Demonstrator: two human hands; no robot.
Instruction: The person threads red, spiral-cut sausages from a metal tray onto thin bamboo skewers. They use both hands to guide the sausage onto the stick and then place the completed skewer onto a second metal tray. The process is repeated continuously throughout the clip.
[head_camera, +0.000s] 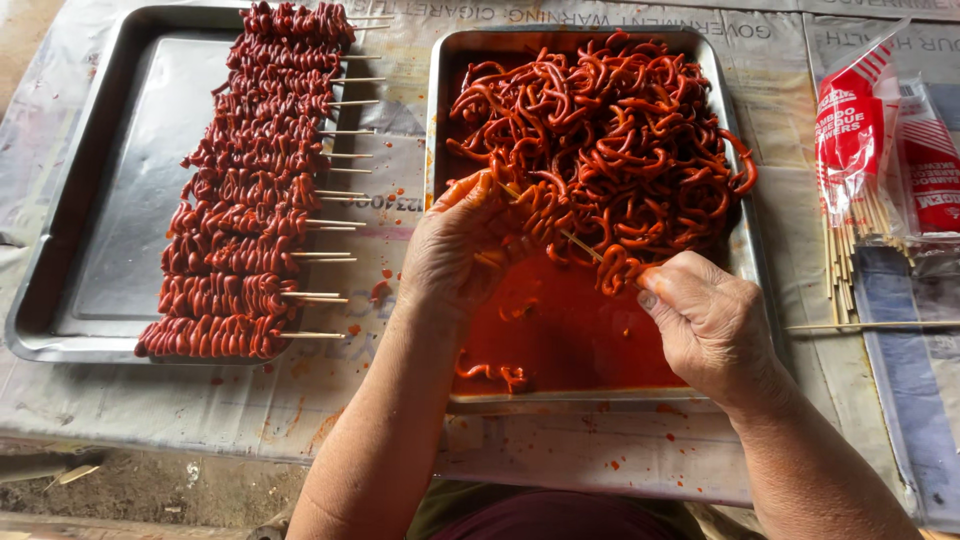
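1. Left hand (455, 250), centre of frame, curls its fingers closed around red marinated strips (600, 130) at one end of a thin bamboo skewer (575, 240)
2. Right hand (705, 320), lower right of centre, pinches the skewer's other end, over the sauce-filled steel tray (720, 80)
3. Finished skewers (245, 190) line the left tray (110, 200)
4. A red-and-white skewer packet (850, 130) lies at the right edge, beside a second red packet (930, 170)
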